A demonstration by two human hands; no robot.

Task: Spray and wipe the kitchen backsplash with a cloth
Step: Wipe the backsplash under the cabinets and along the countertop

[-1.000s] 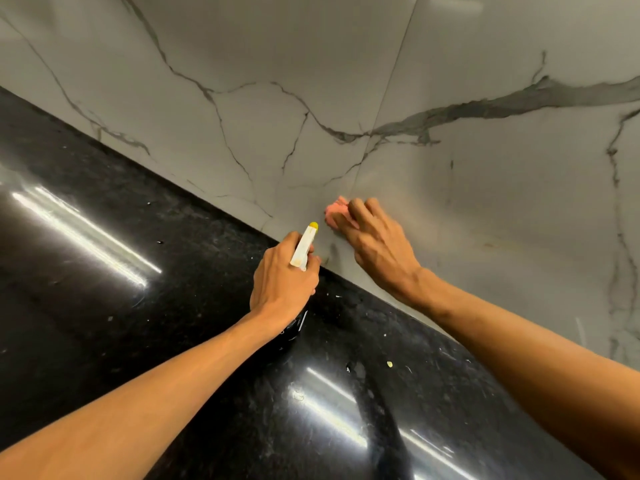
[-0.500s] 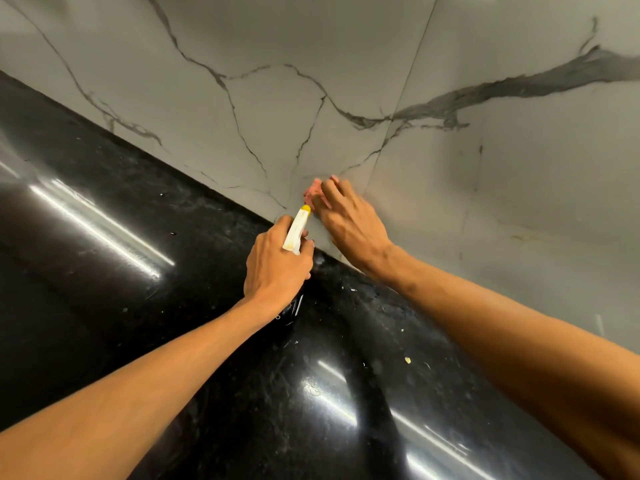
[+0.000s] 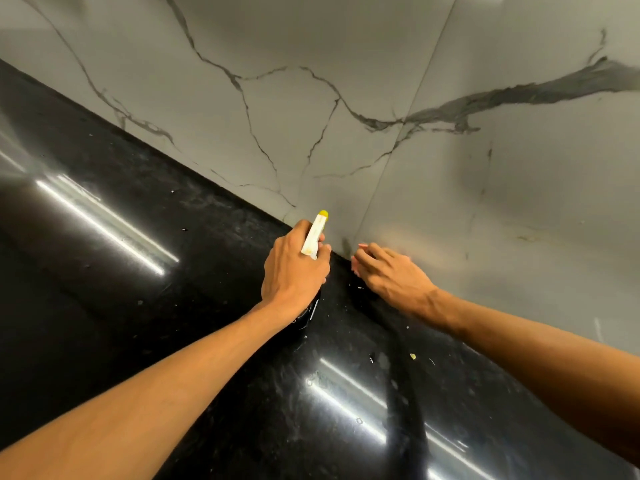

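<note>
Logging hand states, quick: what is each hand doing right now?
Left hand: grips the spray bottle.
Right hand: fingers fairly straight, pressing the pink cloth low on the backsplash.

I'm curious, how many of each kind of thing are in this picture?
Hands: 2, the left hand and the right hand.
Spray bottles: 1, the spray bottle gripped by the left hand.
Cloths: 1, a pink cloth, mostly hidden under the right hand.
Surfaces: 2, the marble backsplash and the black countertop.
Total: 6.
</note>
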